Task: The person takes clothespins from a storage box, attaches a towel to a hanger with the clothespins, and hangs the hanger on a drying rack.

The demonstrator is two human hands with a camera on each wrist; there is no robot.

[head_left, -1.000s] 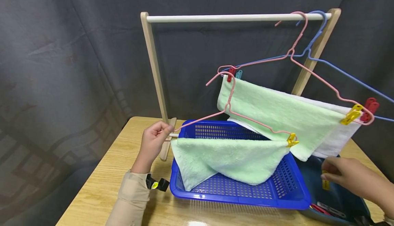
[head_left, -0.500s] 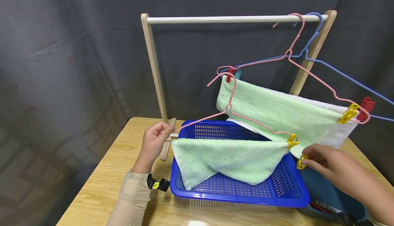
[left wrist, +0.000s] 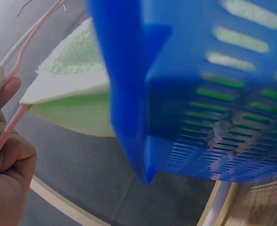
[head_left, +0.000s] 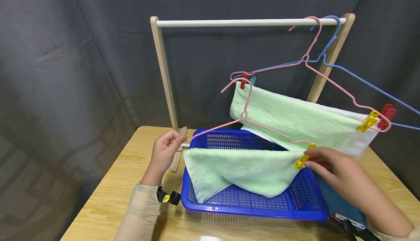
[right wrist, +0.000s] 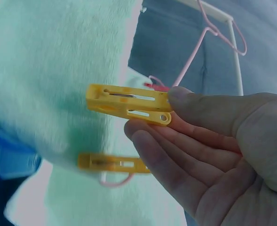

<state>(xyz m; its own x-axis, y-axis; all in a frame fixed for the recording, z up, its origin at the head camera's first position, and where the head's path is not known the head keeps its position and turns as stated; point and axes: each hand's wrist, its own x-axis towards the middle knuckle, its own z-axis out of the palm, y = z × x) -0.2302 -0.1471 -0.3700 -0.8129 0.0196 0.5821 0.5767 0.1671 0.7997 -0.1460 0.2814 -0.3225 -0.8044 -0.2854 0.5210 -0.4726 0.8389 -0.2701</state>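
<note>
My left hand grips the left end of a pink hanger, whose hook points up in the head view. A light green towel hangs folded over the hanger's lower bar, above a blue basket. At the towel's right end one yellow clothespin is clipped on. My right hand pinches a second yellow clothespin between thumb and fingers, close beside the clipped one and in front of the towel. Whether its tip touches the cloth I cannot tell.
Behind stands a rack with a white rail. Another pink hanger and a blue hanger hang at its right, bearing a green towel and a white towel. A dark teal bin holds clothespins.
My right hand has moved up and left from the teal bin to the towel's right end, carrying the yellow clothespin. The left hand and its hanger have stayed put.
</note>
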